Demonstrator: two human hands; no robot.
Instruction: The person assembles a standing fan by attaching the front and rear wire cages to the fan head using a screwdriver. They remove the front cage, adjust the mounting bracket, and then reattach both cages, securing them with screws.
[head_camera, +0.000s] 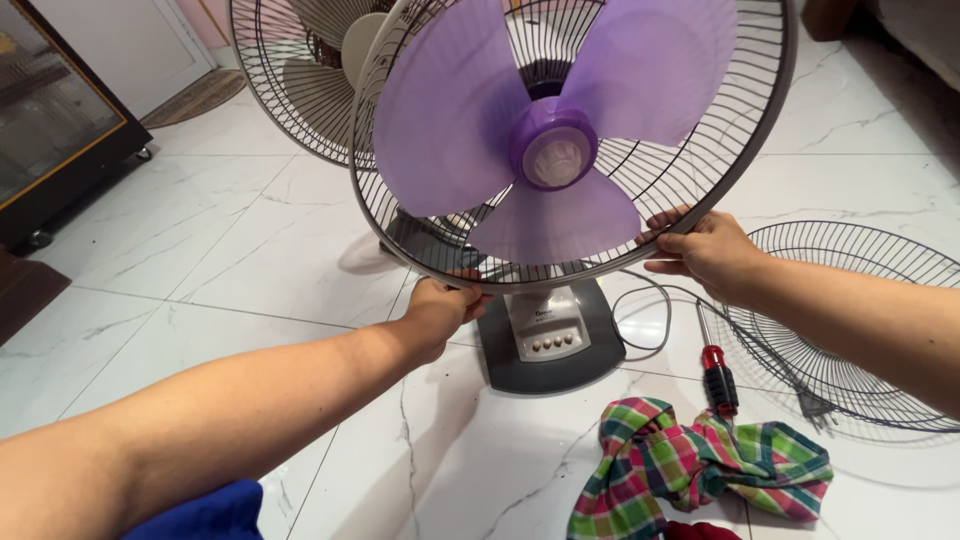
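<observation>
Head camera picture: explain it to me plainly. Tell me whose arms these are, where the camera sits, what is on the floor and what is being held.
The camera is worn on a person's head and looks down, so both bare arms are that person's own. The left hand and the right hand grip the lower rim of the rear wire guard of a standing fan with purple blades. Below is the fan's grey base with buttons. On the white tiled floor lie a detached wire guard, a red-handled screwdriver and a checked cloth. A second fan stands behind.
</observation>
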